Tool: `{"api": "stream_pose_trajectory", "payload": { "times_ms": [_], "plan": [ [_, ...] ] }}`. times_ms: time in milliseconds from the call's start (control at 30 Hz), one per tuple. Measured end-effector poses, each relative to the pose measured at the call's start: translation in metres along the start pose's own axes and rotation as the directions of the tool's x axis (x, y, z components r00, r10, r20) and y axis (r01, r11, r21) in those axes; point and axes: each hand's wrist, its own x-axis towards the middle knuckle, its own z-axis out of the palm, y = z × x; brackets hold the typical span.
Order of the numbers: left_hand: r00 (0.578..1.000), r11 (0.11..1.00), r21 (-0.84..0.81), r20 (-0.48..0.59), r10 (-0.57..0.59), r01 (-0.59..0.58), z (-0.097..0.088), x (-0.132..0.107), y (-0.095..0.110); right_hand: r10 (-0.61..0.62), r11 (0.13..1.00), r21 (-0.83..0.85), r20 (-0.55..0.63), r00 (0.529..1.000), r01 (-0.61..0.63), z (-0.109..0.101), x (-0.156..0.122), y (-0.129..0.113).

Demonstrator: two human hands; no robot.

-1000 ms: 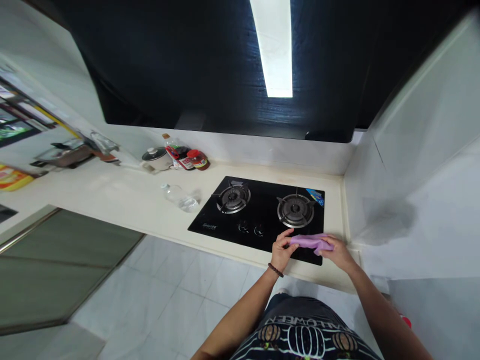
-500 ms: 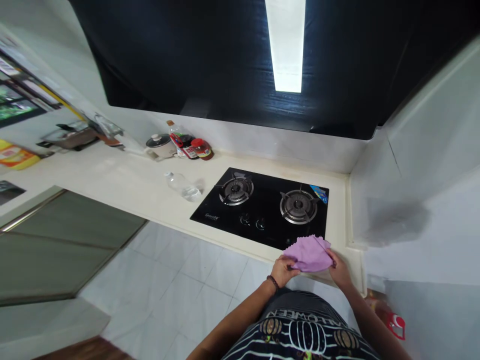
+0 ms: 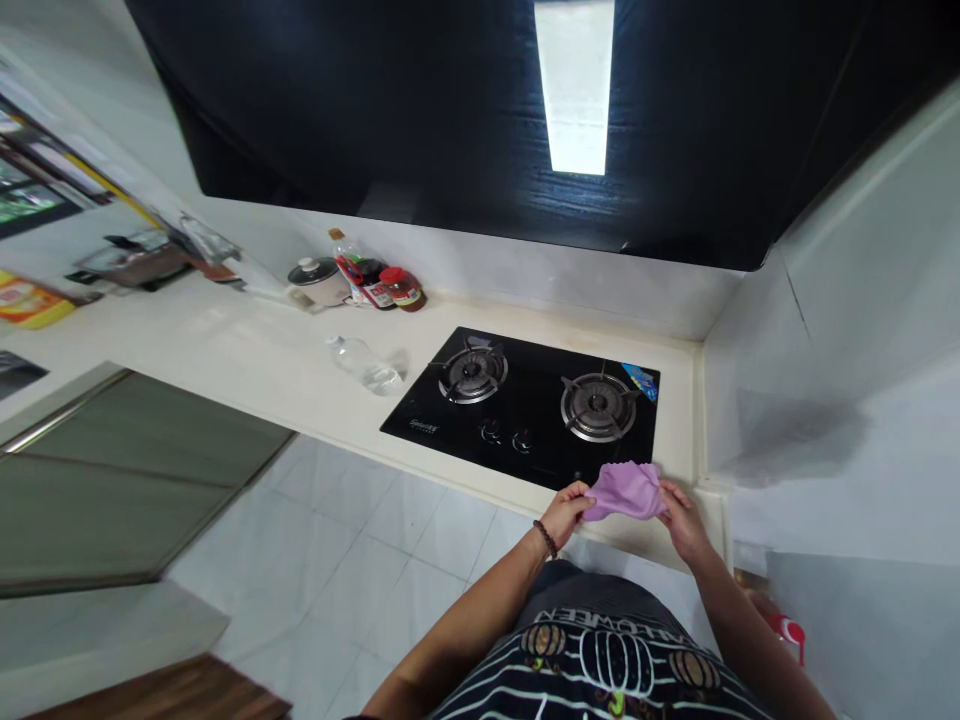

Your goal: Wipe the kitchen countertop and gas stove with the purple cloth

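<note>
A purple cloth with a scalloped edge is stretched between my two hands, over the front right of the counter and the near edge of the gas stove. My left hand, with a beaded bracelet at the wrist, pinches the cloth's left side. On its right side my right hand grips the other end. Beyond the cloth are the right burner and, further left, the left burner. Two knobs sit at the stove's front.
A clear plastic bottle lies on the counter left of the stove. Behind it stand a lidded pot, a red-capped jar and a dark sauce bottle. The black range hood hangs above; a wall bounds the right.
Both hands have lifted slightly away from my body, and the cloth between them is gathered into a smaller, narrower shape. My hands still hold it at both sides.
</note>
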Motion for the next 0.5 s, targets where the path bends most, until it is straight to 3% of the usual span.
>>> {"api": "stream_pose_trajectory", "payload": {
  "times_ms": [100, 233, 400, 500],
  "plan": [
    [0.988, 0.970, -0.234, 0.151, -0.035, 0.070, 0.002, -0.006, 0.016, 0.138, 0.964, 0.219, 0.081, 0.987, -0.153, 0.008, -0.001, -0.008],
    [0.959, 0.926, -0.368, 0.281, 0.019, 0.089, 0.003, -0.014, 0.031, 0.304, 0.936, 0.113, 0.214, 0.928, -0.333, 0.020, -0.003, -0.008],
    [0.945, 0.903, -0.421, 0.322, 0.057, 0.089, 0.000, -0.027, 0.037, 0.270, 0.959, -0.025, 0.386, 0.882, -0.283, 0.040, -0.015, -0.002],
    [0.942, 0.902, -0.419, 0.333, 0.051, 0.099, -0.001, -0.033, 0.040, 0.216, 0.971, -0.012, 0.482, 0.849, -0.240, 0.053, -0.026, -0.003]
  ]
}}
